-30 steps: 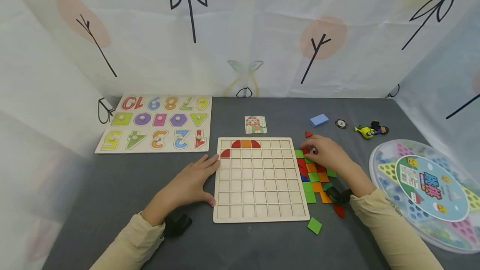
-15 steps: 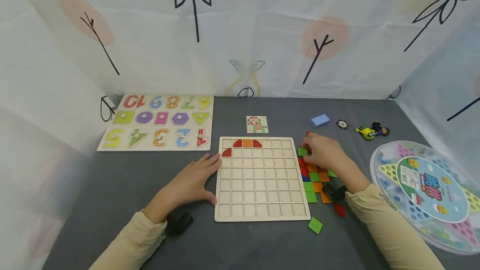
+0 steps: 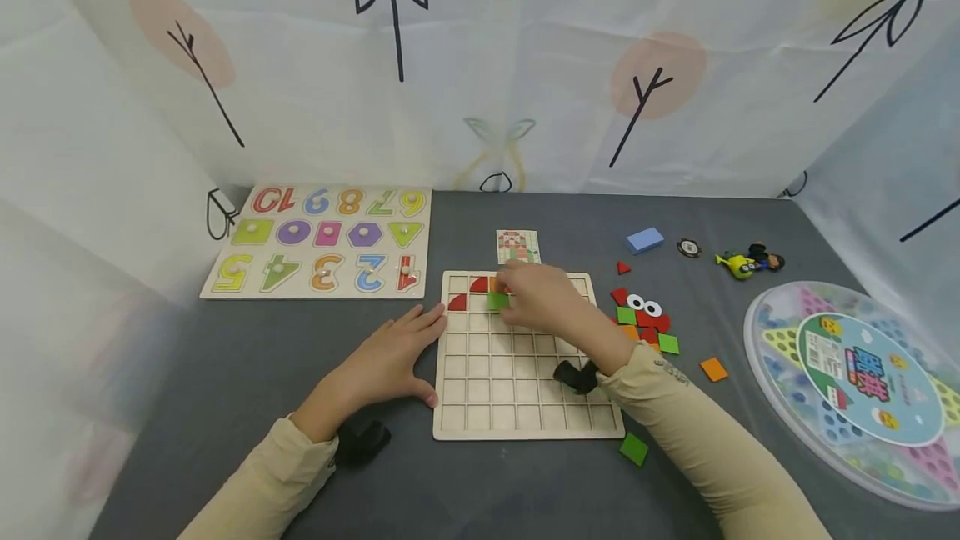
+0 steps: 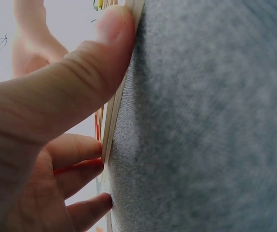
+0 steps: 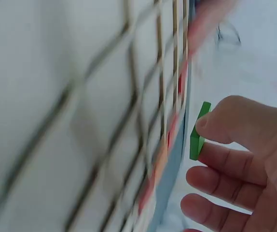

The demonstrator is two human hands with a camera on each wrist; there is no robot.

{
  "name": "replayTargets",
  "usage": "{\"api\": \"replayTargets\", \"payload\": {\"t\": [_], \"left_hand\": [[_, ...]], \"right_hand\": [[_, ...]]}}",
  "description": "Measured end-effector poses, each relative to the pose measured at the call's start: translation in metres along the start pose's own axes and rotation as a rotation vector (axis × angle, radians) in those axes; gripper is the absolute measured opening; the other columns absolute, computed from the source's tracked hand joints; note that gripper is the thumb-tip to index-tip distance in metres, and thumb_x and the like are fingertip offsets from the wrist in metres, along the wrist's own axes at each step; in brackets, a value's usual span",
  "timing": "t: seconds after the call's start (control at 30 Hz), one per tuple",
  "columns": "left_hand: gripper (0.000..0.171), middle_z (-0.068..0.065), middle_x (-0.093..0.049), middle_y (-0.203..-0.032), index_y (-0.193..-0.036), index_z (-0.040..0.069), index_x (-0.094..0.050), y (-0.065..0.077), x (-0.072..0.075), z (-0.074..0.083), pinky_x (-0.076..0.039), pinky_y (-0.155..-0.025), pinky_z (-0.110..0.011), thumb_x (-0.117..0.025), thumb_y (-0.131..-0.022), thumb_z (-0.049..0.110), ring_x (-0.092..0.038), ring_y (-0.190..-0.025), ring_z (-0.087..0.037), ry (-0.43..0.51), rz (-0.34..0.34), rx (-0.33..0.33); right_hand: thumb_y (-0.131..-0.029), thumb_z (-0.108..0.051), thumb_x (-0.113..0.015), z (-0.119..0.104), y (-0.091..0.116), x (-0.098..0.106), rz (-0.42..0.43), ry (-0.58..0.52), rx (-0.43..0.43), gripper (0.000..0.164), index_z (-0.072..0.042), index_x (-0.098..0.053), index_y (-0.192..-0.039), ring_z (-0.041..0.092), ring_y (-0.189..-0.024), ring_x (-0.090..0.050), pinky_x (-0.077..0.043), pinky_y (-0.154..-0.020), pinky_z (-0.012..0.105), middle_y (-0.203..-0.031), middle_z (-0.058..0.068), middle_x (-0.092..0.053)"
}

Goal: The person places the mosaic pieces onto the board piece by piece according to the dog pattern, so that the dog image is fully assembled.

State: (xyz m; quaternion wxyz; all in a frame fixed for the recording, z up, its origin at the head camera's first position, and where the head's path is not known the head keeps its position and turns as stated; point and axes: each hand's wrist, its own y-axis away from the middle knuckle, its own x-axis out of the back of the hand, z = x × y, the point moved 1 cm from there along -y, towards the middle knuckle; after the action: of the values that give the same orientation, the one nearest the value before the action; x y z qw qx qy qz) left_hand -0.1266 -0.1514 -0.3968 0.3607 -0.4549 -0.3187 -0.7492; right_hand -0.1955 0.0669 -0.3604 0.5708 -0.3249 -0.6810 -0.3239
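Observation:
My right hand pinches a green square tile between thumb and index finger, just over the upper left part of a wooden grid board. The right wrist view shows the tile tilted and held apart from the grid. Red rounded pieces and an orange tile lie in cells near the board's far left corner; my right hand hides part of that row. Spread along the board's left edge, my left hand touches it with thumb and fingertips, seen also in the left wrist view.
Loose coloured tiles lie right of the board, partly under the forearm. A small pattern card lies behind the board, a number puzzle at back left. Blue block, toy figures and round game box are at right.
My right hand has moved left from the loose tiles to above the board, carrying a green square tile. The left hand stays at the board's edge.

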Motion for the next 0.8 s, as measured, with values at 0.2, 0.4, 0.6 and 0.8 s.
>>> {"api": "replayTargets", "payload": {"t": [0.2, 0.4, 0.6, 0.8], "left_hand": [[0.105, -0.006, -0.019, -0.147, -0.139, 0.008, -0.03, -0.002, 0.001, 0.002, -0.023, -0.097, -0.06, -0.077, -0.055, 0.049, -0.013, -0.135, -0.031, 0.004, 0.002, -0.017], [0.106, -0.006, -0.019, -0.147, -0.139, 0.007, -0.029, -0.003, 0.005, 0.003, -0.023, -0.096, -0.061, -0.078, -0.055, 0.048, -0.014, -0.134, -0.032, 0.0, -0.001, -0.027], [0.105, -0.005, -0.019, -0.147, -0.139, 0.008, -0.028, -0.001, 0.004, 0.0, -0.022, -0.098, -0.059, -0.078, -0.055, 0.048, -0.013, -0.135, -0.032, 0.005, -0.004, -0.007], [0.105, -0.005, -0.02, -0.147, -0.139, 0.008, -0.03, 0.001, 0.0, -0.001, -0.021, -0.098, -0.059, -0.078, -0.055, 0.049, -0.013, -0.135, -0.031, 0.011, 0.0, -0.001]], "right_hand": [[-0.071, -0.021, -0.063, -0.036, -0.019, -0.014, -0.023, 0.07, 0.073, 0.016, -0.017, -0.063, -0.087, 0.008, -0.059, -0.047, -0.037, -0.047, 0.024, -0.077, -0.007, -0.05], [-0.074, -0.022, -0.065, -0.049, -0.021, -0.017, -0.03, 0.128, 0.057, 0.014, -0.017, -0.064, -0.087, 0.011, -0.059, -0.047, -0.036, -0.044, 0.025, -0.076, -0.005, -0.052], [-0.079, -0.024, -0.065, -0.054, -0.019, -0.016, -0.02, 0.086, 0.052, 0.016, -0.018, -0.066, -0.094, 0.011, -0.062, -0.051, -0.038, -0.046, 0.025, -0.083, -0.003, -0.058], [-0.079, -0.027, -0.066, -0.019, 0.008, -0.002, 0.037, -0.068, -0.016, 0.028, -0.018, -0.063, -0.106, 0.011, -0.078, -0.057, -0.045, -0.061, 0.027, -0.094, -0.003, -0.062]]}}
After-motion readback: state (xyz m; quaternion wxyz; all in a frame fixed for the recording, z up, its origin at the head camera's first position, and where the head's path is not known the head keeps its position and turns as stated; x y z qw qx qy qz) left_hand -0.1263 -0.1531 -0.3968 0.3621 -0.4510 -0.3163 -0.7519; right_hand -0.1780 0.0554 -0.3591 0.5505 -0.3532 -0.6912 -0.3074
